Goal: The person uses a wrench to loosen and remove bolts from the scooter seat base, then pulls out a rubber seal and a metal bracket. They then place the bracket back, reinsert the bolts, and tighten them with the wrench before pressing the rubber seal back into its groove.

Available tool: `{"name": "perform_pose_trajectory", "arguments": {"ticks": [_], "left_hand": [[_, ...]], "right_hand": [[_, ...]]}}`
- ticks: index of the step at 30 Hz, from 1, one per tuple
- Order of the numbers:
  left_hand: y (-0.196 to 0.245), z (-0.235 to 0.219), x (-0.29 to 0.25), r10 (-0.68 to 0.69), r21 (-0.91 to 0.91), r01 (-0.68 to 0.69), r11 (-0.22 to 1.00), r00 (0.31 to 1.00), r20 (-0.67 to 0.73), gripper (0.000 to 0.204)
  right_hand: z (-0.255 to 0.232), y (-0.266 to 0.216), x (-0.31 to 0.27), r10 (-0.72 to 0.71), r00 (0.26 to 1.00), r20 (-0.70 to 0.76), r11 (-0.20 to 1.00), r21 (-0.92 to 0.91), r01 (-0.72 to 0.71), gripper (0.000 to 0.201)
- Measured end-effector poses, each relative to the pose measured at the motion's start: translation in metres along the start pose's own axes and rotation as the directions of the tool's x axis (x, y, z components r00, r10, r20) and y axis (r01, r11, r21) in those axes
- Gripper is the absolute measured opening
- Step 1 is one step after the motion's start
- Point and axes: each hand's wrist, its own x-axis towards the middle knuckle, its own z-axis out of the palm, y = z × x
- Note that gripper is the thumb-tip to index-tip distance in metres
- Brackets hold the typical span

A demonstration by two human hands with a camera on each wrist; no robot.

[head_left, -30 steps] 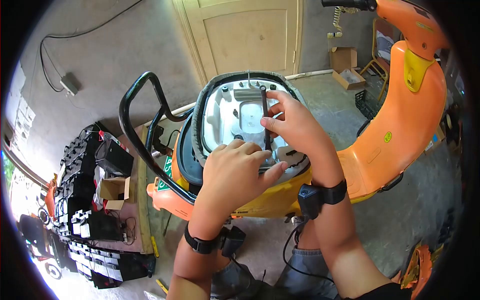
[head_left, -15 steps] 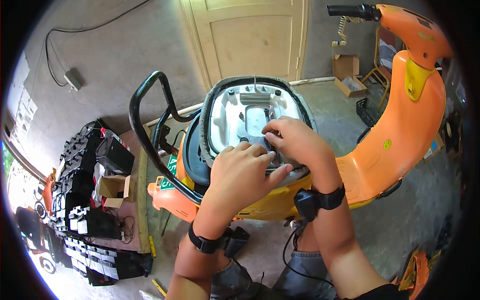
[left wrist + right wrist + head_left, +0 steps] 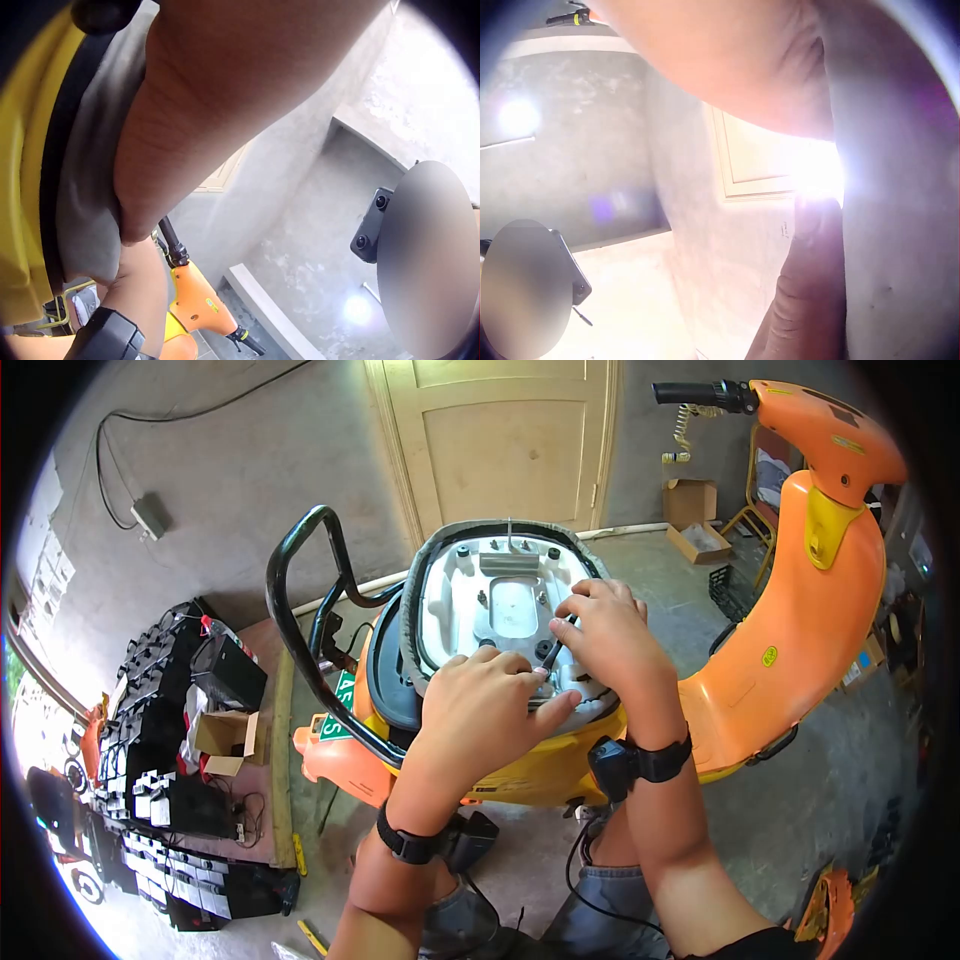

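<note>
In the head view, the scooter seat (image 3: 436, 595) stands with its white underside facing up, ringed by a grey cover edge. My right hand (image 3: 622, 645) is over its right side, pinching the far part of a dark wrench (image 3: 552, 652) between thumb and fingers. The wrench's near end is beside the fingertips of my left hand (image 3: 480, 700), which lies over the seat's near edge with the thumb spread. Those fingers hide whatever the wrench sits on. In the right wrist view, the seat cover (image 3: 900, 247) fills the right side, next to a finger (image 3: 810, 300).
A black grab rail (image 3: 285, 600) rises left of the seat; the scooter's orange front (image 3: 800, 630) stands right. Rows of black batteries (image 3: 150, 690) and an open carton (image 3: 228, 740) are at left. Behind are a door (image 3: 510, 460) and a box (image 3: 697, 545).
My right hand has come nearer and then shifted right with the wrench, whose far end has swung nearer and to the right. My left hand stays over the seat's near edge.
</note>
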Motion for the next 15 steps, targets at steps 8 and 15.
{"name": "perform_pose_trajectory", "arguments": {"ticks": [8, 15], "left_hand": [[0.004, -0.001, 0.003, -0.014, 0.026, 0.014, 1.0, 1.0, 0.024, 0.039], [0.005, -0.001, 0.003, -0.024, 0.021, 0.024, 0.999, 1.0, 0.011, 0.039]], "right_hand": [[-0.003, 0.007, 0.01, 0.073, 0.985, 0.159, 0.996, 0.041, -0.081, 0.049], [-0.011, 0.015, 0.009, 0.162, 0.986, -0.041, 0.987, 0.0, -0.162, 0.038]]}}
